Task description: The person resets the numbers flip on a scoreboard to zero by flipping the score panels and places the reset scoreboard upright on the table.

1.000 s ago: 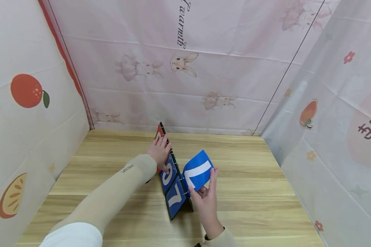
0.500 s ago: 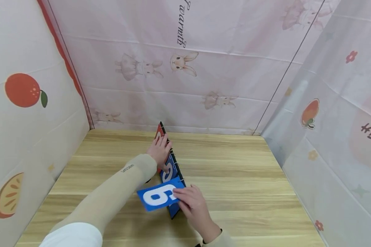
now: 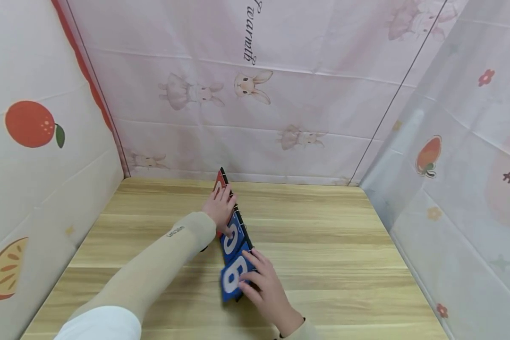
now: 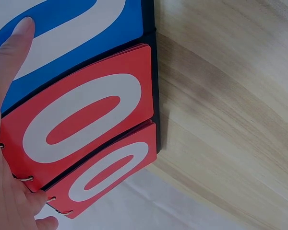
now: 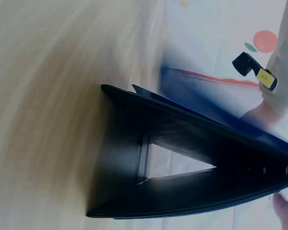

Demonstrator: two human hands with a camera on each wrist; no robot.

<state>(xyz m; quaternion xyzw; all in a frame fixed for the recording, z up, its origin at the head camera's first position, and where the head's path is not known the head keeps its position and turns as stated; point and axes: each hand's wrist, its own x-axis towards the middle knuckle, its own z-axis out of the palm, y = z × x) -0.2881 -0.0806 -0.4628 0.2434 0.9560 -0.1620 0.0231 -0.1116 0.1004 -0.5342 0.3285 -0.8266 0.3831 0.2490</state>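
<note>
A black-framed flip scoreboard (image 3: 244, 226) stands like a tent on the table, with ringed number cards along its top edge. My left hand (image 3: 217, 210) grips that top edge; its thumb (image 4: 14, 52) lies on a blue card (image 4: 120, 28) with a partly covered white numeral. Beyond it hang two red cards, the larger zero (image 4: 86, 120) and a smaller zero (image 4: 108, 172). At the near end, a blue card with a 6 (image 3: 233, 278) sits tilted off the board. My right hand (image 3: 267, 285) touches this card with its fingers spread. Blur covers the card in the right wrist view.
The wooden table (image 3: 323, 264) extends around the board on both sides. Printed cloth walls rise at the back (image 3: 323, 94), left (image 3: 80, 203) and right (image 3: 463, 212). The board's hollow black underside (image 5: 182, 124) shows in the right wrist view.
My right hand has turned the near blue card over the rings, from a 7 face on the right to a 6 on the front, and lowered it toward the board. My left hand stays put.
</note>
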